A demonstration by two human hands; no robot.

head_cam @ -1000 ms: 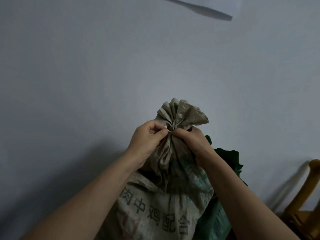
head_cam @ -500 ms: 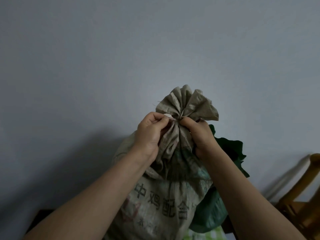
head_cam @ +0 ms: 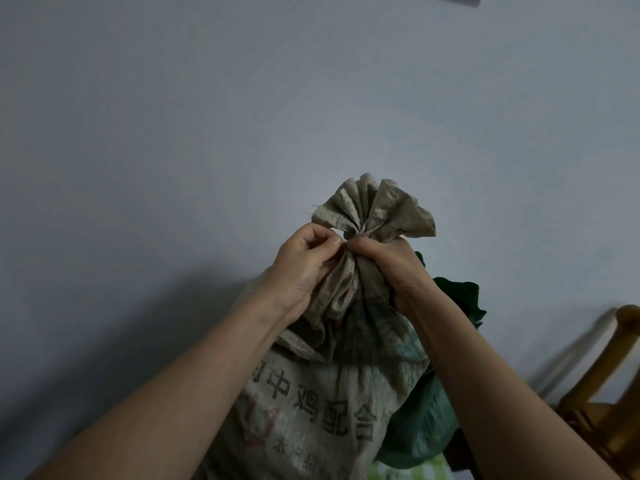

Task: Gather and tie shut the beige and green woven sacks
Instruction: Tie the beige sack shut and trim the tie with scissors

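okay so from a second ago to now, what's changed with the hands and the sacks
Little has changed. The left hand and right hand remain pinched at the gathered neck of the beige woven sack; its ruffled top has fanned slightly wider. The view shifted a bit. The dark green woven sack behind it stays untouched.

We seem to be in a plain room of a home or storeroom, dimly lit, facing a bare pale grey wall [head_cam: 207, 133]. Against that wall stand a printed beige woven sack [head_cam: 311, 403] and a green sack [head_cam: 426, 420], with a wooden chair [head_cam: 602, 403] off to their right.
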